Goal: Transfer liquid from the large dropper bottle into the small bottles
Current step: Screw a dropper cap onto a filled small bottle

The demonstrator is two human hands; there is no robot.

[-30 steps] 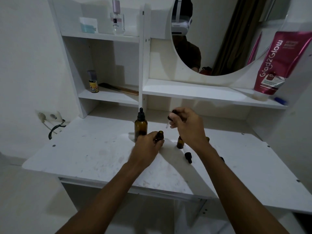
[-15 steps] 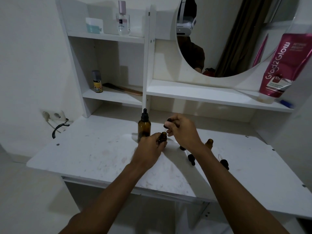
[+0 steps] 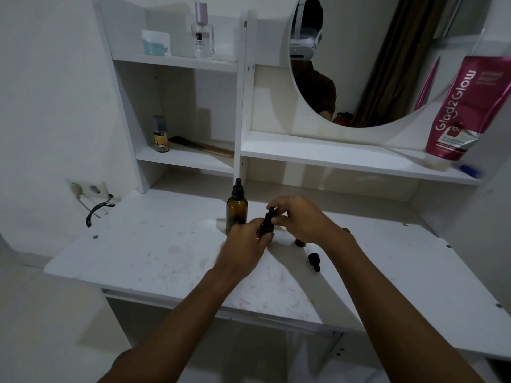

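The large amber dropper bottle [image 3: 236,208] stands capped on the white vanity top [image 3: 154,244], just left of my hands. My left hand [image 3: 244,246] grips a small amber bottle [image 3: 266,227] above the surface. My right hand [image 3: 300,218] pinches the black dropper cap [image 3: 270,212] that sits on that small bottle's neck. Another small amber bottle [image 3: 299,241] stands partly hidden behind my right wrist. A loose black dropper cap [image 3: 314,261] lies on the top to the right of my hands.
Shelves rise behind the work spot, with a small spray can [image 3: 161,134] and a comb [image 3: 201,146] on the left one. A pink tube [image 3: 464,111] leans at the right beside the round mirror [image 3: 373,59]. A wall socket with a cable [image 3: 91,192] is at the left.
My right hand has brought the dropper cap down from above onto the small bottle in my left hand. The view has shifted slightly.
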